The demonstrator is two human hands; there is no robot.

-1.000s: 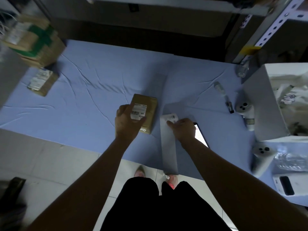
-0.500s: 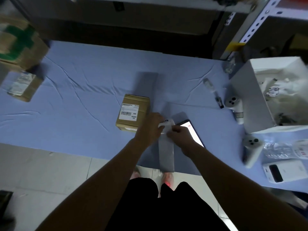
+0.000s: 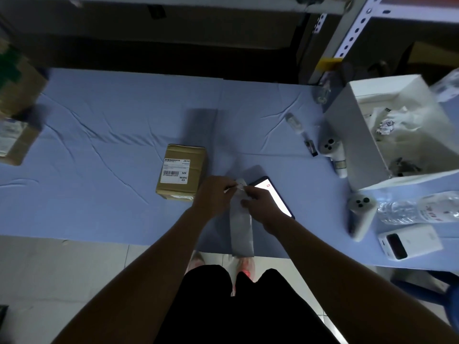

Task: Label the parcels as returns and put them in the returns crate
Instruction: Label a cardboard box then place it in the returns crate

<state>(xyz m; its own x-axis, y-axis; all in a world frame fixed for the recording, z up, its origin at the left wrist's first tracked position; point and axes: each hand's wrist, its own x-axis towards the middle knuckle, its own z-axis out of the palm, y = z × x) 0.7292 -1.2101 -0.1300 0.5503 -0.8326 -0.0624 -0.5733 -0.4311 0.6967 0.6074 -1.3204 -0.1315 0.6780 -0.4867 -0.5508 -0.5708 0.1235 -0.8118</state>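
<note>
Left grip (image 3: 215, 194) and right grip (image 3: 261, 202) both pinch the top end of the label strip (image 3: 241, 225). Parcel (image 3: 181, 173), sticker reading "29/42, MX MXRC 03", sits just left of them on the blue-clothed tabletop (image 3: 111, 145), metal shelving (image 3: 352, 33) behind.

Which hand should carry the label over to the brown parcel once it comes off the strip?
Left, probably. The left hand lies beside the parcel and pinches the top of the label strip on that side. The right hand pinches the strip on the far side, by the lit phone.
</note>
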